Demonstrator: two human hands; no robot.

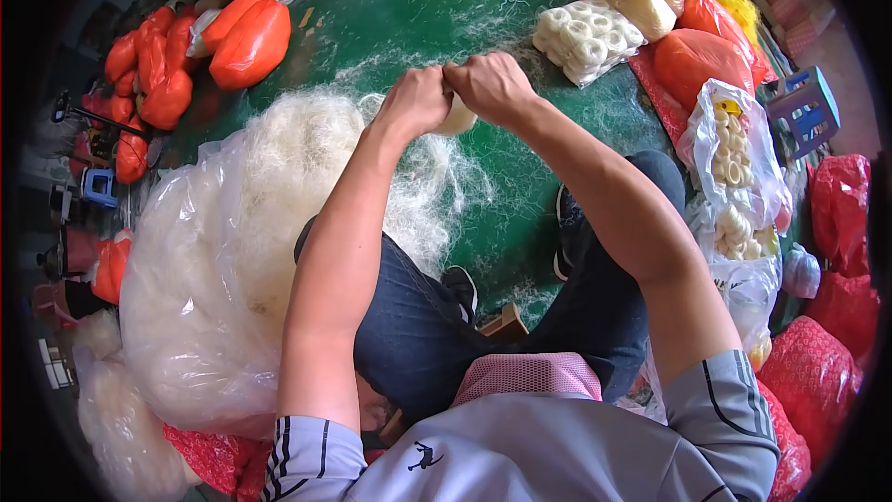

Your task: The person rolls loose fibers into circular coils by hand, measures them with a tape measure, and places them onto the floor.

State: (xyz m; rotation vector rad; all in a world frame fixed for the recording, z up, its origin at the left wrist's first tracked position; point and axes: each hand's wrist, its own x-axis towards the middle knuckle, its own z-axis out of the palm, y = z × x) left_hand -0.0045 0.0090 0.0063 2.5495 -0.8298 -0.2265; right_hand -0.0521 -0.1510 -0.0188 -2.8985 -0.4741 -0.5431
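Note:
My left hand (417, 102) and my right hand (490, 88) are raised in front of me, both closed in fists with the knuckles side by side. A bundle of cream fibre (457, 118) shows just below and between them, gripped by the fingers; most of it is hidden behind the hands. Left of my left hand lies a big heap of loose cream fibre (302, 144), spilling out of a clear plastic bag (190, 270). Stray strands (437, 191) spread over the floor beneath my hands.
A pack of cream coils (587, 37) lies on the green floor (409, 5) at the upper right. Orange bags (249, 42) are at the upper left. White bags with cream coils (732, 153), a blue-grey stool (806, 112) and red bags (808, 376) line my right side.

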